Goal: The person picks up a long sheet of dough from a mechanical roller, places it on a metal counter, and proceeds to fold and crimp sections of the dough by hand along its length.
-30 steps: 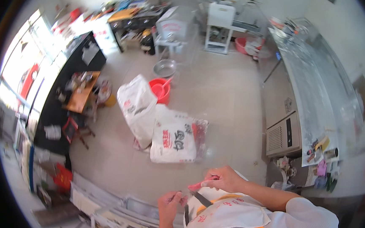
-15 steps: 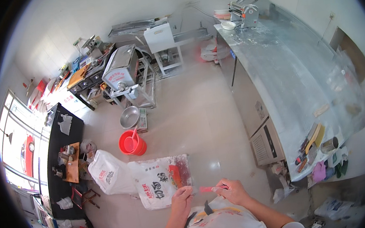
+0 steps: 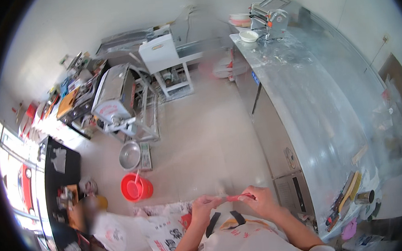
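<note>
In front of my apron, a slim red object (image 3: 236, 198) spans the gap between my hands; its exact kind is unclear. My right hand (image 3: 261, 202) grips its right end, thumb and fingers closed together. My left hand (image 3: 204, 210) is pinched shut at the other end, its fingertips meeting the red piece. Below and to the left, a flat white printed sack (image 3: 169, 237) lies on the floor, partly behind my left forearm. Against it rests a bulging white bag (image 3: 115, 236).
Farther off stand a red bucket (image 3: 145, 191) with a red scoop inside and a metal basin (image 3: 130, 154). A boxy machine on a frame (image 3: 115, 96) is at the far left. Along the right runs a metal counter (image 3: 311, 104) bearing a roller machine (image 3: 275, 22), brushes (image 3: 347, 190) and a metal cup (image 3: 364, 197).
My left hand has come up to the red object's left end, closing the gap seen before. My view has shifted, so the sacks and bucket appear lower and farther left.
</note>
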A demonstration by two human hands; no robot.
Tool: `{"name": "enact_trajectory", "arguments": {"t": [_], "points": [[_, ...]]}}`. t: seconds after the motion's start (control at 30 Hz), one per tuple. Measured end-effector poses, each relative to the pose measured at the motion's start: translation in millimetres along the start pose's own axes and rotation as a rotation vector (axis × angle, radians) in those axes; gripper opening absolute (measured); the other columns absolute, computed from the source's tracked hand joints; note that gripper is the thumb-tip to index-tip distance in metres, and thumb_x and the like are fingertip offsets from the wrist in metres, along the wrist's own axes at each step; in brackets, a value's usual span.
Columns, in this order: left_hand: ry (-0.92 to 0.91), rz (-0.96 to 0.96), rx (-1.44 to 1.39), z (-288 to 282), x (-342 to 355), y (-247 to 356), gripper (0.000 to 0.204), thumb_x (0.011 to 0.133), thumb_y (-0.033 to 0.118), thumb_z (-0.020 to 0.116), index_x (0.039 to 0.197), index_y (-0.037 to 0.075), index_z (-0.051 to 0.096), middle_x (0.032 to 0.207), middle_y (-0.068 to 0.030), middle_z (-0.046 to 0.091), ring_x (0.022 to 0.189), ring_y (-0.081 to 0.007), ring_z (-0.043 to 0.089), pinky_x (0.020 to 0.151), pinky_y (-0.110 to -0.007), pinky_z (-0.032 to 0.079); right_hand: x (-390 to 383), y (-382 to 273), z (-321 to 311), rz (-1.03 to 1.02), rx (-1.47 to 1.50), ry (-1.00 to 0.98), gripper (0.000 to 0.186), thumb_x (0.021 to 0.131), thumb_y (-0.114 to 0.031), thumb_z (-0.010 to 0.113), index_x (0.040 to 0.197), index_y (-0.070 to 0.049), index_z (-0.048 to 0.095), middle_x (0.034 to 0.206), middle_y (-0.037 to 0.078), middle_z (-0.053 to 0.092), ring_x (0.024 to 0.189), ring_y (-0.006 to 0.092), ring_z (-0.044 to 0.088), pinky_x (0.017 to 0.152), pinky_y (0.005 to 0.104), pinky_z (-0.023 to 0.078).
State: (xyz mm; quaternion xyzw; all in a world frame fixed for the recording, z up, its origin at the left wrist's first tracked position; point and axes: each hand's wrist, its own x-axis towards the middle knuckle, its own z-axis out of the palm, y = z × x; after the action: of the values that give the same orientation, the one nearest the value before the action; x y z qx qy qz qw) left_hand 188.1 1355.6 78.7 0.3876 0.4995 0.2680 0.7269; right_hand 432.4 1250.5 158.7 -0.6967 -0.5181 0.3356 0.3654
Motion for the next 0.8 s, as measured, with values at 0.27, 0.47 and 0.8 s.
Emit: {"name": "enact_trajectory", "arguments": {"t": [0.27,0.47,0.8], "points": [[-0.25,0.134,0.324,69.3,213.7,184.5,0.017,0.098,0.015,0.086,0.1,0.0,0.078,0.09,-0.0053,0.079,0.081,-0.0127,0.071,0.076,-0.03,0.057,210.2,-23.8,-83.7,-0.08,-0.157,0.212,0.021,0.107,-0.027,0.076,0.112,-0.007,0.076,0.098,0.015,0.075,0.084,0.0372,0.071,0.075,0.0453,0.056],[-0.191,0.188,0.497,90.6,386.0,262.0,0.02,0.098,0.018,0.086,0.094,0.0,0.079,0.081,-0.0032,0.076,0.075,-0.0109,0.069,0.07,-0.029,0.055,385.8,9.2,-120.9,0.147,-0.224,-0.046,0.03,0.112,-0.035,0.065,0.114,-0.006,0.075,0.102,0.019,0.077,0.094,0.0443,0.073,0.081,0.0539,0.056],[-0.03,0.114,0.6,50.1,596.0,338.3,0.022,0.093,0.02,0.09,0.091,-0.001,0.082,0.08,-0.0056,0.078,0.075,-0.0122,0.073,0.07,-0.029,0.057,749.6,66.6,-190.3,0.261,0.454,0.106,0.035,0.112,-0.037,0.071,0.101,-0.003,0.07,0.079,0.006,0.07,0.064,0.0158,0.062,0.06,0.034,0.049]]}}
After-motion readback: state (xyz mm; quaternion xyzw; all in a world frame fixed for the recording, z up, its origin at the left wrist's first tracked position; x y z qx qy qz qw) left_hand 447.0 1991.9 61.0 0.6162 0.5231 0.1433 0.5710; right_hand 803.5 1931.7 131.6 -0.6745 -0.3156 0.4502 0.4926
